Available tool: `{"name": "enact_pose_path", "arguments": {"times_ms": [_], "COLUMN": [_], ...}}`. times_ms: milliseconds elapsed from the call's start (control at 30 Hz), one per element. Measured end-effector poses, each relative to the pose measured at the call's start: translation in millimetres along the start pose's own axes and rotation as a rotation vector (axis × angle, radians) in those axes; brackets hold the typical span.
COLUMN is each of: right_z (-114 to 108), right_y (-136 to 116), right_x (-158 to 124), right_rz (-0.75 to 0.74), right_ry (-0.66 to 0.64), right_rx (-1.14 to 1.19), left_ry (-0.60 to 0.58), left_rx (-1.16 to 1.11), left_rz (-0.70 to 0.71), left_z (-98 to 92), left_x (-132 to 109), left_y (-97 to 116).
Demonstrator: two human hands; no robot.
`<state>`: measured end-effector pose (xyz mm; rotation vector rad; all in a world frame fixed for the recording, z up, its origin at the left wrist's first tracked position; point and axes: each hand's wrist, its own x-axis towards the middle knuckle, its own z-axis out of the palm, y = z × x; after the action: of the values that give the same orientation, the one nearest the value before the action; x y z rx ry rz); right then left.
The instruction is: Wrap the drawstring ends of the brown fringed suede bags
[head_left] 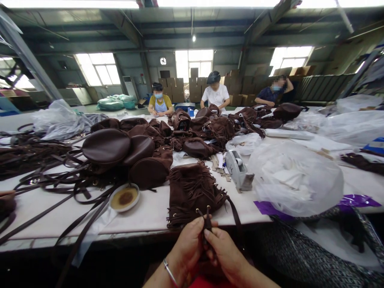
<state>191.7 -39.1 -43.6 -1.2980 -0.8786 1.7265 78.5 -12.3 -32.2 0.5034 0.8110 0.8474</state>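
Observation:
A dark brown fringed suede bag [192,192] lies on the table straight ahead, its opening edge with small metal eyelets facing me. Dark drawstring cords [207,219] come out of two eyelets toward my hands. My left hand [192,240] is closed on the cords just off the table's front edge. Close against it, my right hand [223,250] pinches the same cords, thumb on top. The cord ends between the fingers are hidden. A dark strap [234,212] hangs from the bag's right side over the edge.
Round-bottomed brown bags [106,146] and long straps [87,218] pile at left, beside a small dish [124,197]. At right stand a tape dispenser [238,170] and a full clear plastic bag [295,180]. Several people sit across the table; a hand [6,193] shows at far left.

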Motion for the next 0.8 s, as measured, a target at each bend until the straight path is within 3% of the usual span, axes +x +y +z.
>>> {"name": "enact_pose_path", "arguments": {"times_ms": [167, 400, 533, 667, 800], "right_z": [-3.5, -8.4, -9.0, -10.3, -18.7], "right_y": [4.5, 7.1, 9.5, 11.6, -4.9], "right_x": [-0.7, -1.1, 1.0, 4.9, 1.9], "right_rz": [-0.018, -0.042, -0.030, -0.039, -0.194], "right_ry": [-0.049, -0.109, -0.088, -0.120, -0.128], "right_rx": [-0.069, 0.207, 0.190, -0.026, -0.554], "left_ry": [0.083, 0.070, 0.138, 0.174, 0.156], "left_rx": [0.104, 0.143, 0.154, 0.174, 0.207], "left_rz": [0.098, 0.076, 0.106, 0.087, 0.144], "left_z": [-0.9, 6.7, 10.8, 11.5, 8.2], "left_x": [-2.1, -1.7, -1.5, -3.0, -2.7], "left_y": [-3.2, -5.5, -8.2, -7.4, -3.2]}}
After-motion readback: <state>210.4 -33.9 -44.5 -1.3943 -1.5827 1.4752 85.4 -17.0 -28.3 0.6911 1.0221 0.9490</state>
